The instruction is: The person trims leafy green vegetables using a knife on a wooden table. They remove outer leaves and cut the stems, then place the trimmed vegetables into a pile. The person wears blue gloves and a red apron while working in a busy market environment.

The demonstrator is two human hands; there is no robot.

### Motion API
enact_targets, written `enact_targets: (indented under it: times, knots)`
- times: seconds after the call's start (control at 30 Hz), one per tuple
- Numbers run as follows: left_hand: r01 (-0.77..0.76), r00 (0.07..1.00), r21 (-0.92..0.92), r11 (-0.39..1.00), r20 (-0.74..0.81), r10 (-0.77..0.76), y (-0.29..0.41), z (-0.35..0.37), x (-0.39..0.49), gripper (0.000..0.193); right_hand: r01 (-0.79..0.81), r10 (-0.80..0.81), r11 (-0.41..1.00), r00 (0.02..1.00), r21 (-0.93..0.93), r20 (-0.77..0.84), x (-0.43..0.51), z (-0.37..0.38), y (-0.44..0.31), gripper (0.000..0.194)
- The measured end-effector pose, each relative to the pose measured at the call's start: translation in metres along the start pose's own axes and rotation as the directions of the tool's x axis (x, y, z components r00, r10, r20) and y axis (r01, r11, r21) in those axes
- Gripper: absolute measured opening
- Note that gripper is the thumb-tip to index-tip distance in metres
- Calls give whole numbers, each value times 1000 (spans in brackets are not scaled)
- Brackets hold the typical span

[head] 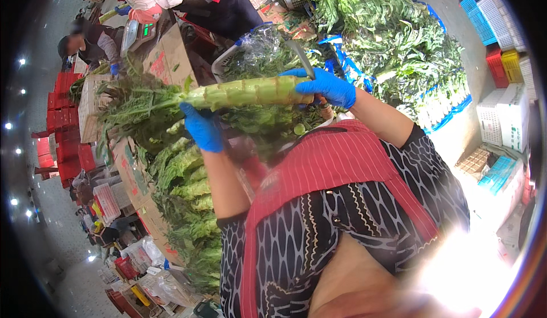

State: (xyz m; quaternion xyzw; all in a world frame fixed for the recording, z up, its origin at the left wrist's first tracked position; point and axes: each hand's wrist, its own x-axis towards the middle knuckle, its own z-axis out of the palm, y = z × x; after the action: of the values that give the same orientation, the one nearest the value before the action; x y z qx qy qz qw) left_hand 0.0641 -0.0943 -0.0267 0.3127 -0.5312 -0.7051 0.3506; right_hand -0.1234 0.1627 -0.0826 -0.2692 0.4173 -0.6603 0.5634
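A thick celtuce stem (250, 92) with a leafy top at its left end lies level across the view, held between both hands. My left hand (201, 128), in a blue glove, grips it just below the leaves. My right hand (327, 88), also gloved in blue, is closed around the cut end. A knife blade (300, 57) sticks up from the right hand, and part of its handle (326, 109) shows below; the stem and fingers hide the rest. More leafy celtuce (192, 181) lies stacked below the left hand.
Tied celtuce bundles (397, 57) are piled at the upper right. A white basket (223, 61) with leaves and clear plastic stands beyond the stem. Flattened cardboard (164, 61) lies at the left, near a weighing scale (136, 36). Other people work at the upper left, and red crates (66, 121) stand beyond.
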Motion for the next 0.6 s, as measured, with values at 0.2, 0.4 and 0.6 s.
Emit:
enact_targets:
  times: [0.2,0.4,0.6]
  knots:
    - [-160,982,172,972,124,140,1,-19,-44,22,-92,82,951,996,294,48,10,3,11,64]
    - [-502,824,693,518,564,45,63,-7,-73,43,-162,156,953,987,256,41,18,11,21,56]
    - [-844,530,527,-95,795,-296,48,61,-45,82,-277,273,961,955,23,116,33,4,21,48]
